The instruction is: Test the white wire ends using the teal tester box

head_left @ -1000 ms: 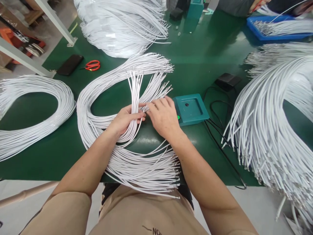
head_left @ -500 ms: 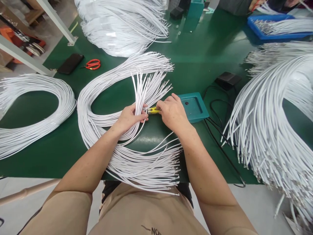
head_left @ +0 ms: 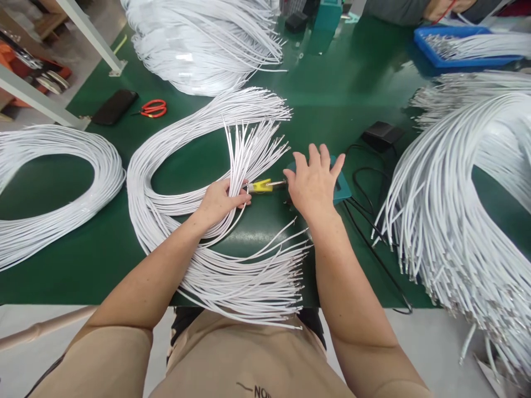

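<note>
My left hand [head_left: 222, 200] is closed around a bunch of thin white wires [head_left: 238, 160] whose tips fan upward. Just right of its fingertips is a yellow clip-like piece [head_left: 262, 186] with a grey end, and a thin metal rod runs from it toward my right hand. How the grey end meets the wires cannot be made out. My right hand [head_left: 313, 179] is spread palm down above a teal box [head_left: 342, 188], covering most of it. Below my hands, more white wires [head_left: 253, 282] from the coil lie with their ends pointing right.
Coils of white wire lie at left [head_left: 99, 204], at the back [head_left: 199, 44] and at right [head_left: 440, 193], some overhanging the front edge. Red-handled snips [head_left: 153, 108], a black phone-like object [head_left: 115, 107], a black block [head_left: 381, 136] with cables and a blue tray [head_left: 477, 59] are around. A co-worker's hand shows top right.
My right hand has let go of the yellow piece, moved right and spread its fingers over the teal box. My left hand stays on the wires.
</note>
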Available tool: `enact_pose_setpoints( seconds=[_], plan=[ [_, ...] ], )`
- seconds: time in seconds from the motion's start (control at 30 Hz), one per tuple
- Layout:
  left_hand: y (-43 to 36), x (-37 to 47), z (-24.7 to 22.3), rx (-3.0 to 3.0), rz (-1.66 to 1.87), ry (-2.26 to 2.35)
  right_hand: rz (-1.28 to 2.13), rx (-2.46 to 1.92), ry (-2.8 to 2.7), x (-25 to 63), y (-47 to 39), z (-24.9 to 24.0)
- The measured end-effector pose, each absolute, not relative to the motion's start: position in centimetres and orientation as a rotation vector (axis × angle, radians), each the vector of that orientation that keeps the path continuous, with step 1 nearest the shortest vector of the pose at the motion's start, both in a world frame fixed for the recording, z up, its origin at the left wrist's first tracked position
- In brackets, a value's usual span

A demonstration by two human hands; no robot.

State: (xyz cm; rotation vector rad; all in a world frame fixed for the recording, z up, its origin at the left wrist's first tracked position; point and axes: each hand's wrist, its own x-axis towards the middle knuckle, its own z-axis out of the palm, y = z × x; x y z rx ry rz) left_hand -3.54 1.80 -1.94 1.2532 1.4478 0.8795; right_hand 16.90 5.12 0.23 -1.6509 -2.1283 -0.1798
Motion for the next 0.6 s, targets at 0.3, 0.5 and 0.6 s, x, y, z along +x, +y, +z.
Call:
enact_pose_setpoints(
  seconds=[0.3, 0.5, 0.6],
  plan=[
    [2.0, -4.7, -1.6, 1.122, 0.954, 1.349, -0.079, -1.511, -2.124, 16.5, 4.7, 1.1],
    [1.8, -4.9, -0.7, 1.062, 1.051, 1.249, 0.441, -0.692, -2.527, 12.0, 0.6, 2.1],
    [1.8, -4.8, -0.7, 1.033, 1.058, 1.215, 0.335, -0.553, -2.673, 10.8, -0.5, 1.1]
  ],
)
